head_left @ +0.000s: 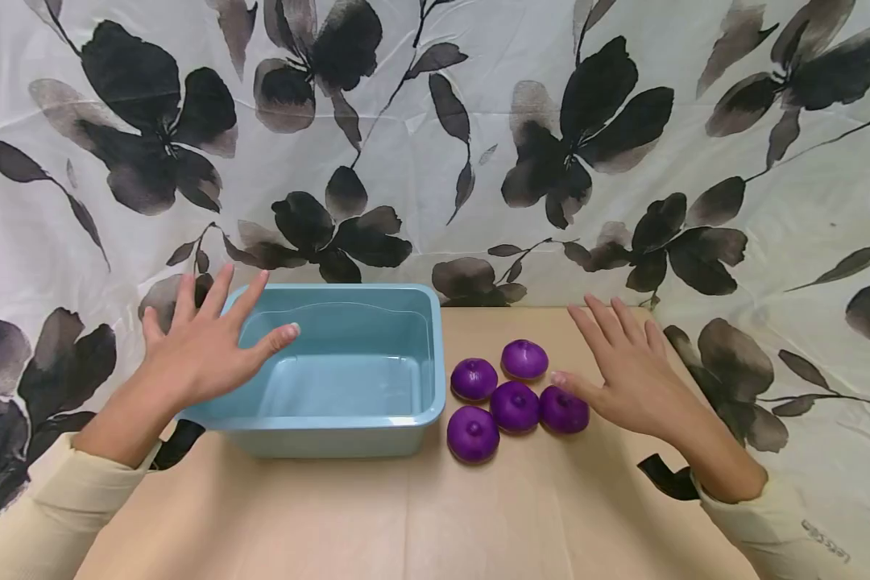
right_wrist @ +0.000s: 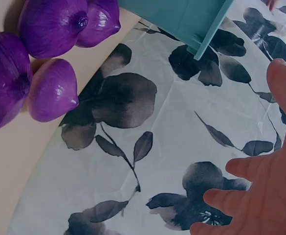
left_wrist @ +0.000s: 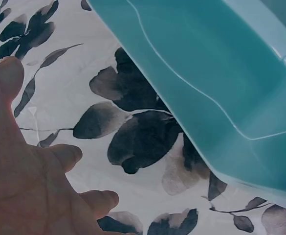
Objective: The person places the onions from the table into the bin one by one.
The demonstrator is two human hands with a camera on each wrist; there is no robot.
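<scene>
My left hand (head_left: 203, 354) is spread with straight fingers over the left side of a light blue plastic tub (head_left: 333, 437), holding nothing. In the left wrist view its fingers (left_wrist: 59, 156) stand apart from the tub's rim (left_wrist: 191, 152). Several purple onions (head_left: 474, 435) sit in a cluster on the table to the right of the tub. My right hand (head_left: 627, 379) is spread as well, just right of the onions, its thumb overlapping the rightmost onion (head_left: 565, 411) in the head view. No object lies in its palm in the right wrist view.
The tub stands on a light wooden table (head_left: 377, 515), near its back edge. Behind and around the table hangs a white cloth (head_left: 464, 48) with dark flower prints. Dark straps (head_left: 669, 477) show at both wrists, below cream sleeves (head_left: 65, 499).
</scene>
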